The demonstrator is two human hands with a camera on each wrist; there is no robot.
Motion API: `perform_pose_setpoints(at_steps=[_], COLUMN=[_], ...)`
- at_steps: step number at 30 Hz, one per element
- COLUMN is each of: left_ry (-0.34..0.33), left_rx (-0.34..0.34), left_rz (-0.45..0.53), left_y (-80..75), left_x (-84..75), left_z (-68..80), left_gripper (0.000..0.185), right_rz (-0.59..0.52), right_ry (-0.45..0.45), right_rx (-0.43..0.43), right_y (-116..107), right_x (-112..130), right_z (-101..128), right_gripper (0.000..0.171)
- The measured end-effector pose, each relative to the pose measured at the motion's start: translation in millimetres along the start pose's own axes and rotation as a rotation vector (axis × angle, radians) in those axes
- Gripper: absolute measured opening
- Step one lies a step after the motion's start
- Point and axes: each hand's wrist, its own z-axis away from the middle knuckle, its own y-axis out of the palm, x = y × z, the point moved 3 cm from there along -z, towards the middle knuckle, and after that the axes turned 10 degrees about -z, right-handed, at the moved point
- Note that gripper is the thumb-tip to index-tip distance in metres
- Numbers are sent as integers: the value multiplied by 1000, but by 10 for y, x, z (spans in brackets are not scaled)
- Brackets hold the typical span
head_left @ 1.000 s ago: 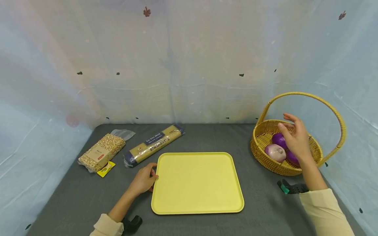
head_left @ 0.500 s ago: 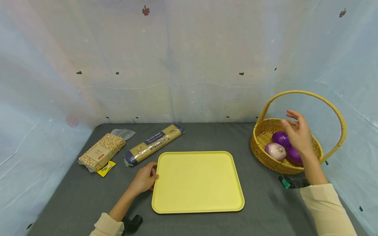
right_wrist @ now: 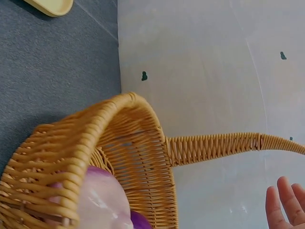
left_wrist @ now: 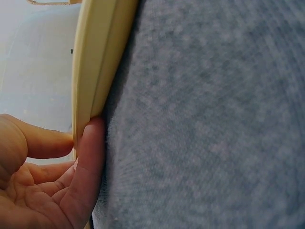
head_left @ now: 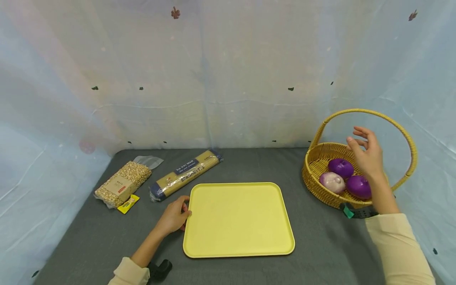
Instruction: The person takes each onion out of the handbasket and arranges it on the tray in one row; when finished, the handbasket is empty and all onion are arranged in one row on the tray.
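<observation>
My left hand [head_left: 172, 217] pinches the left edge of a yellow rectangular tray [head_left: 238, 219] that lies on the table. In the left wrist view, the thumb and a finger meet on the rim of the tray [left_wrist: 97, 52]. My right hand [head_left: 368, 156] hovers over the right side of a wicker basket [head_left: 317, 194], under its tall arched handle [head_left: 370, 113], with loosely bent fingers and nothing in them. Inside the basket sit a pale onion [head_left: 332, 182] and two purple onions [head_left: 341, 168]. The right wrist view catches only some fingertips [right_wrist: 286, 195] beside the basket handle [right_wrist: 214, 149].
At the back left lie a spaghetti pack [head_left: 187, 174], a clear bag of pale kernels or beans [head_left: 124, 184] and a small yellow packet [head_left: 128, 204]. A pale curtain [head_left: 228, 79] hangs behind the dark grey table [head_left: 256, 166].
My right hand has drifted right and away over the basket, uncovering more of the purple onions. The left hand stays at the tray edge, and the tray has not visibly moved.
</observation>
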Motion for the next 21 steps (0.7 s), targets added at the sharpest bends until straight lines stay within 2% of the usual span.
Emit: perform_pose_setpoints(at_steps=[11, 17, 21], left_ry=[-2, -4, -1], left_rx=[-2, -3, -7], left_rz=[10, 18, 20], left_y=[-2, -3, -4], left_x=[1, 2, 7], left_z=[-4, 9, 10], left_gripper=[44, 43, 42], right_rz=[-2, -12, -74], right_ry=[23, 58, 108], right_rx=[-39, -38, -39], right_y=[-120, -128, -140], right_x=[-315, -301, -291], right_z=[-209, -227, -227], right_gripper=[41, 40, 35])
